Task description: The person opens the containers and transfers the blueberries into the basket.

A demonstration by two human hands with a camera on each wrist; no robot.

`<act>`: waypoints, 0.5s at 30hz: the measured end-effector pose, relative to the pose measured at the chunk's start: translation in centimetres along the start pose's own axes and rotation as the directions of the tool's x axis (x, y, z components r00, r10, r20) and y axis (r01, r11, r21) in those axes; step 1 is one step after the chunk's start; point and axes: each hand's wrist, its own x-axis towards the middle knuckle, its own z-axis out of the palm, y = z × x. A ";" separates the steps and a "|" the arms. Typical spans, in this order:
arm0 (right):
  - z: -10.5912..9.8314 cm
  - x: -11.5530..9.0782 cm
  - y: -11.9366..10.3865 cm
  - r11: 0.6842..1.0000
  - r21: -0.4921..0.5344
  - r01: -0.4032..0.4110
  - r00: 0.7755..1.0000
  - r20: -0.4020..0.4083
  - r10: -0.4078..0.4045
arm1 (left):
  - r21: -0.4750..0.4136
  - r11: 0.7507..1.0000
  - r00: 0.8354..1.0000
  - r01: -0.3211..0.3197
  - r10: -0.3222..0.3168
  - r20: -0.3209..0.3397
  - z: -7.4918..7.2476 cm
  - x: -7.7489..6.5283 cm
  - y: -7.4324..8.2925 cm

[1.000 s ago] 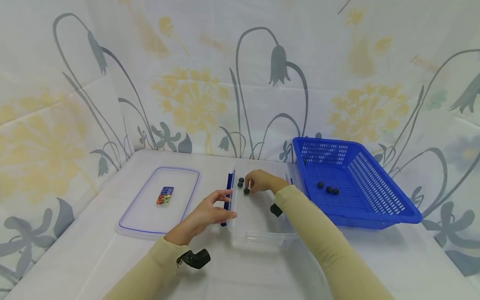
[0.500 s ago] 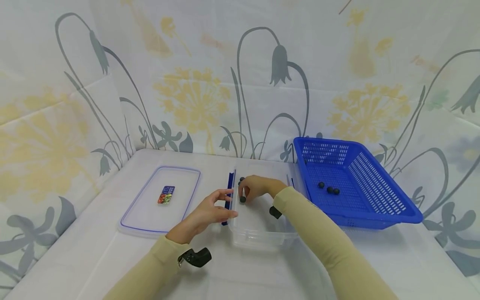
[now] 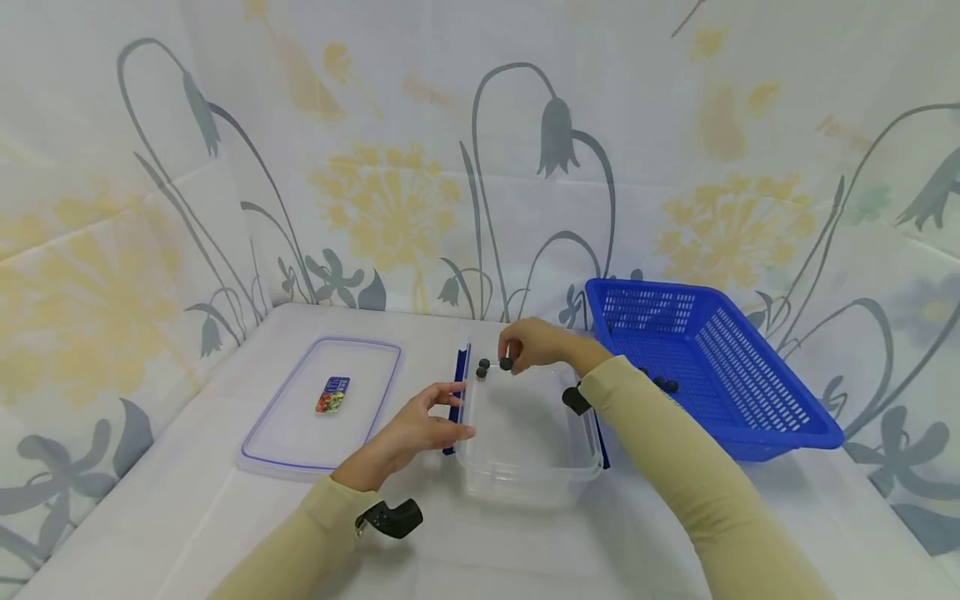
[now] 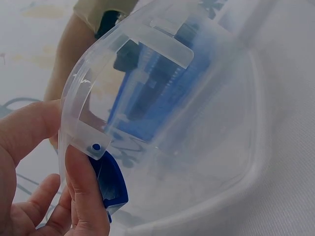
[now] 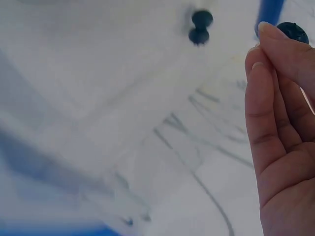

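A clear plastic box (image 3: 525,458) with blue side latches stands mid-table. My left hand (image 3: 420,425) holds its left side, with thumb and fingers about the rim by a blue latch (image 4: 112,182). Above the box's far end my right hand (image 3: 538,342) pinches a dark round berry, which looks like a blueberry (image 3: 506,364). In the right wrist view this blueberry (image 5: 294,32) is partly hidden behind the thumb. Two more blueberries (image 3: 482,372) lie close together at the box's far left corner.
To the right is a blue perforated basket (image 3: 720,350) with several blueberries (image 3: 665,385) in it, partly hidden by my right forearm. A clear lid (image 3: 300,442) with a blue rim and a colourful label lies on the left. Patterned cloth hangs behind the table.
My right hand first came a little nearer, then moved away and to the right, with a blueberry at its fingertips throughout. My left hand stays on the box's side.
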 end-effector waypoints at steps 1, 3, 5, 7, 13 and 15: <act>-0.6 -0.5 0.1 1.000 0.001 0.002 1.000 -0.014 -0.002 | 0.004 1.000 1.000 0.001 -0.001 -0.002 0.0 -0.1 0.0; -1.7 -1.5 0.4 1.000 0.010 0.005 0.999 -0.038 -0.005 | 0.010 1.000 1.000 0.005 -0.005 -0.004 0.0 -0.2 -0.1; -2.7 -2.6 0.8 1.000 0.018 0.018 0.998 -0.060 -0.017 | 0.009 1.000 1.000 0.003 -0.003 -0.003 -0.1 -0.3 -0.1; -3.7 -3.8 1.3 0.999 0.021 0.028 0.996 -0.088 -0.026 | 0.015 1.000 1.000 -0.001 0.001 -0.004 -0.1 -0.4 0.0; -5.8 -7.2 3.7 1.000 0.005 0.028 0.986 -0.162 -0.027 | 0.031 0.999 1.000 -0.022 0.021 0.003 0.0 -0.3 0.1; -6.2 -8.2 4.6 1.000 0.007 0.030 0.982 -0.184 -0.029 | 0.035 0.999 1.000 -0.021 0.021 -0.001 0.1 -0.3 0.2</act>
